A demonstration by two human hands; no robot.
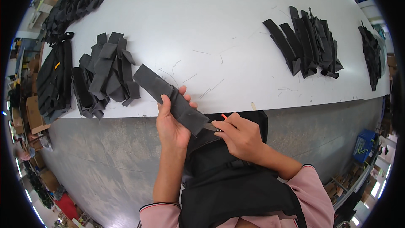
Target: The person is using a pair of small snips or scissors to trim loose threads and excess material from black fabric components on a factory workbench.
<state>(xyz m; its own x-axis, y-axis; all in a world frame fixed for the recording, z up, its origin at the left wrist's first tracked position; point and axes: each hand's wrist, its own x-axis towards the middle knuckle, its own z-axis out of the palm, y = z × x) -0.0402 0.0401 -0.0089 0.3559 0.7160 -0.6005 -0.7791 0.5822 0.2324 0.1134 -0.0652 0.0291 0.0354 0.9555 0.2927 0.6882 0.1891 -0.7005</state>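
My left hand [174,122] is closed round a flat strip of dark grey fabric [158,85], thumb on one side and fingertips showing along the other. The strip slants from upper left down to the right, over the table's front edge. At its lower right end, my right hand [240,137] grips a pair of thread snips [209,126]. Their metal blade points left and touches or nearly touches the strip's corner. An orange-red piece shows above the fingers; the rest of the snips is hidden in the hand.
On the white table [190,29] lie loose threads. Piles of dark fabric pieces lie left [112,67], far left [78,6] and right [312,44]. A black bag [55,78] rests at the left edge, a dark bundle [371,57] at the far right. A black apron [236,198] covers my lap.
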